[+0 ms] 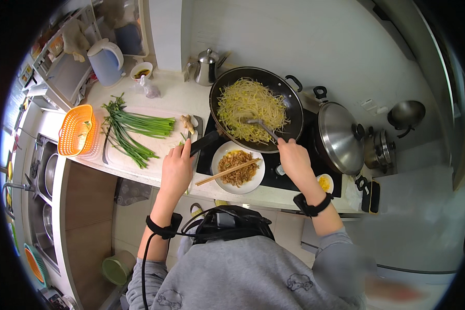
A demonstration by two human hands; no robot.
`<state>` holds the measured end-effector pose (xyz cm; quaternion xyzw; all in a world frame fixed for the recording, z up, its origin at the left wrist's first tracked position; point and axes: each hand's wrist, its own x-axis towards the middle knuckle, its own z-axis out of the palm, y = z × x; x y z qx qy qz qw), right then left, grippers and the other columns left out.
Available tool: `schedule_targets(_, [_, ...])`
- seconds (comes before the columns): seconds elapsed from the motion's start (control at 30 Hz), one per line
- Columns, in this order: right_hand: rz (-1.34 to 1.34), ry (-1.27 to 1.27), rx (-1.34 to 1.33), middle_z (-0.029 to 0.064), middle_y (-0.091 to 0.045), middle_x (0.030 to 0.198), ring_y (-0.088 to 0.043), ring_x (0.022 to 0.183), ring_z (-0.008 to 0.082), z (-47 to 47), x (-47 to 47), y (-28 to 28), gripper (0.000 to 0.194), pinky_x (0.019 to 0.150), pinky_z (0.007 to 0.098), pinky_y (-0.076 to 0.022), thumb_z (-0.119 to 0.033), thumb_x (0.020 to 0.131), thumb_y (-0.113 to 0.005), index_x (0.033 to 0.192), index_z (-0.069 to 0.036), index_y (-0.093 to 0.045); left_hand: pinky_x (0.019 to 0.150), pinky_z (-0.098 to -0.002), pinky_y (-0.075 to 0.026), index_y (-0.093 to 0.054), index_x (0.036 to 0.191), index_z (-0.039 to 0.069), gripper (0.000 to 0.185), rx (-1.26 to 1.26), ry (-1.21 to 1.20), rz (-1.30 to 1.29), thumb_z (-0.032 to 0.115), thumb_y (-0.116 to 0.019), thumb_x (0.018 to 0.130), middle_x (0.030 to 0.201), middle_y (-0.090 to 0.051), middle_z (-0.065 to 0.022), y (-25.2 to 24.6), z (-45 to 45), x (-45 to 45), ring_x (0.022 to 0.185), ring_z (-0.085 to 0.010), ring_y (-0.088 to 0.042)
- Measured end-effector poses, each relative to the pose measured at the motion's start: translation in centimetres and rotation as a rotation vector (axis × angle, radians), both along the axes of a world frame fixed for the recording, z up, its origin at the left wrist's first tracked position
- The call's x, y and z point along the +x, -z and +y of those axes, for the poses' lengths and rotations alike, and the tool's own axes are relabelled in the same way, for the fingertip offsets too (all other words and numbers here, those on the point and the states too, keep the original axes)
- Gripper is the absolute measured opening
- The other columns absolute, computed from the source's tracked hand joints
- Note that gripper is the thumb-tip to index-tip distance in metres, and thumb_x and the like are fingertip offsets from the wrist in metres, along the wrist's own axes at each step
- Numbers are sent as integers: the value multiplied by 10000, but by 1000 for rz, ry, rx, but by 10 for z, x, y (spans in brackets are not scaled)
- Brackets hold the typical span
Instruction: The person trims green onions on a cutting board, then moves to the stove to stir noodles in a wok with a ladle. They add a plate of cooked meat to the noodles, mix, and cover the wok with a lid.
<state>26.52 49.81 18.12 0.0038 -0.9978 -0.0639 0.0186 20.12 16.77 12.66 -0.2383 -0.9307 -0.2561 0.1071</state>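
Note:
A dark wok point(294, 112) full of pale bean sprouts point(252, 102) sits on the black cooktop point(205, 162). My left hand point(177, 166) grips the wok's black handle point(205, 142). In my right hand point(294, 157) is a metal spatula point(266, 130), its blade partly hidden among the sprouts. Just below the wok, between my hands, a white plate point(238, 189) holds cooked shredded meat point(238, 176). Wooden chopsticks point(217, 175) lie across that plate. Near my right wrist is a small white bowl of chopped yellow bits point(324, 183).
Left of my left hand, green garlic chives point(147, 124), ginger point(186, 123) and a knife point(198, 126) lie on a cutting board point(159, 145). An orange basket point(75, 130) stands further left. A metal kettle point(206, 68) is behind the wok; a lidded pot point(339, 135) is to the right.

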Motion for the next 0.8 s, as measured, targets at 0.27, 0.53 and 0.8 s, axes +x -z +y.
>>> schedule_targets(0.27, [17, -65, -136, 163, -610, 783, -655, 671, 354, -3, 1, -22, 162, 582, 440, -542, -184, 938, -564, 1037, -67, -616, 817, -439, -483, -511, 1299, -37, 489, 18, -6, 8, 18, -644, 832, 1016, -594, -195, 1, 0, 1, 937, -373, -580])
schedule_targets(0.53, [25, -3, 99, 155, -627, 838, -686, 675, 300, 30, -12, -22, 175, 593, 386, -566, -87, 854, -579, 1011, -23, -621, 819, -441, -482, -511, 1303, -42, 487, 16, 7, -9, 26, -639, 838, 1022, -593, -196, 0, -1, 3, 942, -372, -580])
schedule_targets(0.8, [143, -79, 162, 180, -630, 811, -672, 667, 339, 46, -32, -6, 219, 591, 411, -556, -112, 866, -577, 1053, -16, -637, 812, -438, -484, -515, 1297, -42, 498, 21, -5, 30, 27, -653, 823, 1012, -595, -190, 1, 0, 2, 937, -369, -584])
